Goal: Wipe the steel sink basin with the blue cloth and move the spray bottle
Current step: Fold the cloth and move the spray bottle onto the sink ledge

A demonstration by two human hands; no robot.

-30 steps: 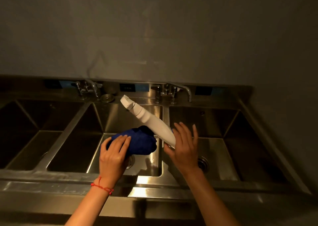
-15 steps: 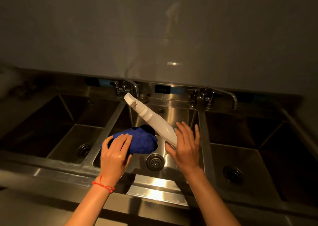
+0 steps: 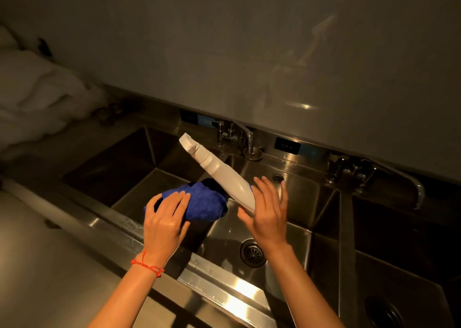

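While both hands hover over the sink, the scene reads thus:

Step in hand: carrying; by my judgement the spray bottle (image 3: 225,175) is being moved and no wiping stroke is under way.

Left hand (image 3: 166,224): its grip is curled over the bunched blue cloth (image 3: 202,203), held above the divider between two basins.

Right hand (image 3: 268,217): fingers nearly straight behind the bottle's lower end, thumb at the front; a light grip on the base.

Spray bottle: white, tilted, nozzle pointing up and left toward the faucet (image 3: 239,135), clear of it.

Basin (image 3: 294,225): steel, drain (image 3: 252,252) just below the right hand.

Next move: likely needs a flat place for the bottle, then the cloth lowered into the basin.

Edges: divider ridges, front rim (image 3: 224,292), and a second faucet (image 3: 389,178) on the right could catch an elbow or the nozzle.

Open room: the surface (image 3: 42,265) at left looks bare near the rim; pale bundles (image 3: 37,95) lie farther back.
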